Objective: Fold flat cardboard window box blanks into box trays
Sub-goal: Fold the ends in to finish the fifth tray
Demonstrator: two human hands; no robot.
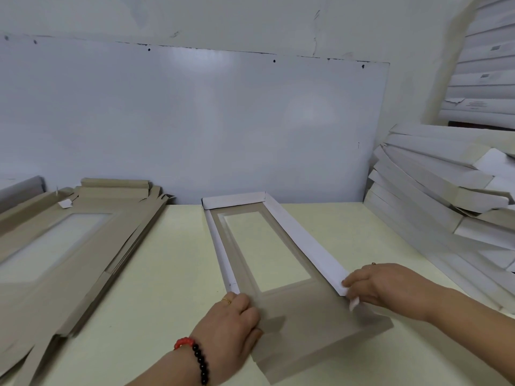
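Cardboard blank (267,254) lies lengthwise on the pale surface (167,274), far and side walls already raised, near flap flat. Left hand (234,321) grips the near left corner; right hand (381,285) pinches the right wall's end. Judged light, thin, easily creased: hold beside the scored folds, clear of the window opening.

Matt grey cardboard blank (289,310) on smooth tabletop (167,274).

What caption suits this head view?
Both hands, left hand and right hand, fold the near end of a half-formed window box tray.
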